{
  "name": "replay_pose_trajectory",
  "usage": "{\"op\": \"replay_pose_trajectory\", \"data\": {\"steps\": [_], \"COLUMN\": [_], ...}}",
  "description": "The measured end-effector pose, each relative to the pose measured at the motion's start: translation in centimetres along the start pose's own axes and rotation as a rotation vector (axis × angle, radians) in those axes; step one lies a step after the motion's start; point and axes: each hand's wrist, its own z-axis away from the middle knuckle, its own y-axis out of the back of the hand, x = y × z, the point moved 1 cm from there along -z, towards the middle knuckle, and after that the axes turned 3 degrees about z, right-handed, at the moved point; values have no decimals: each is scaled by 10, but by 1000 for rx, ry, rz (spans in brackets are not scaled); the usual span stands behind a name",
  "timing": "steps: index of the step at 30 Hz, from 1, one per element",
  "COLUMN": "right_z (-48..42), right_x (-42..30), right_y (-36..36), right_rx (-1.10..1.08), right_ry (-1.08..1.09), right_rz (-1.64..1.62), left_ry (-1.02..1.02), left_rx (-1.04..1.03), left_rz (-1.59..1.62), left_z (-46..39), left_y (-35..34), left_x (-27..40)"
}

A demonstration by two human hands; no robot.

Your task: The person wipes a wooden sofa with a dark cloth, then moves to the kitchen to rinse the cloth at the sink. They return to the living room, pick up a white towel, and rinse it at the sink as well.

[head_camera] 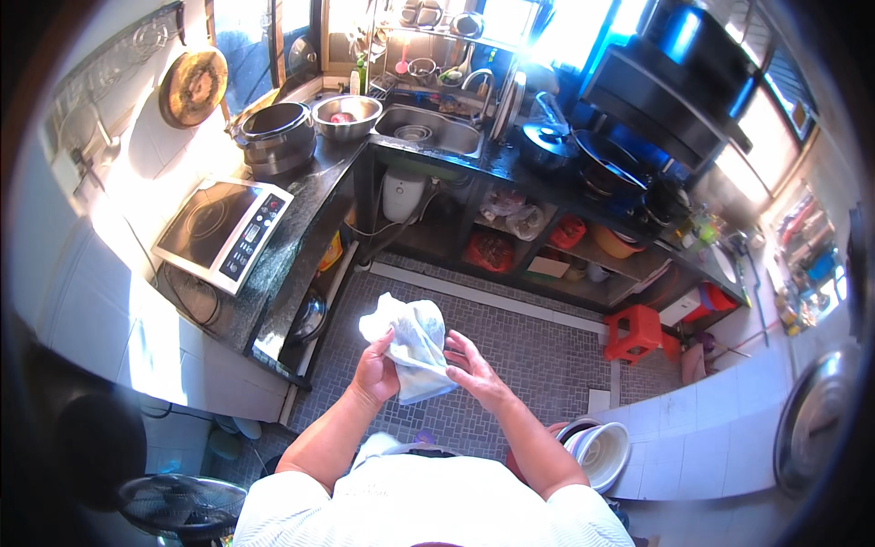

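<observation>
A crumpled white cloth [418,345] hangs in front of my body, above the tiled floor. My left hand [377,372] grips its left side, the thumb lying over the fabric. Beside its right edge is my right hand [475,369], with the fingers spread apart. Those fingertips come very near the cloth, and whether they touch it is hard to tell. Greyish patches show on the upper part of the cloth, and its lower end hangs in a flat corner.
On the left counter are an induction cooker [222,229], a dark pot [277,137] and a steel bowl [346,116]. A sink [431,130] is set in the far counter, with a wok [608,164] farther right. A red stool [632,333] and stacked basins [601,451] stand at right.
</observation>
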Motion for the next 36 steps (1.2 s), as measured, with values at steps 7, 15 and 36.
{"op": "replay_pose_trajectory", "data": {"steps": [7, 15, 36], "right_z": [-113, -288, -742], "right_x": [14, -77, -199], "right_y": [36, 167, 425], "right_rx": [-241, 188, 168], "right_ry": [-132, 215, 350], "right_rz": [-468, -577, -22], "left_ry": [15, 40, -159], "left_rx": [23, -171, -129], "left_rz": [-130, -133, -196], "left_z": [-119, -310, -790], "left_y": [-35, -85, -208], "left_x": [43, 127, 307]}}
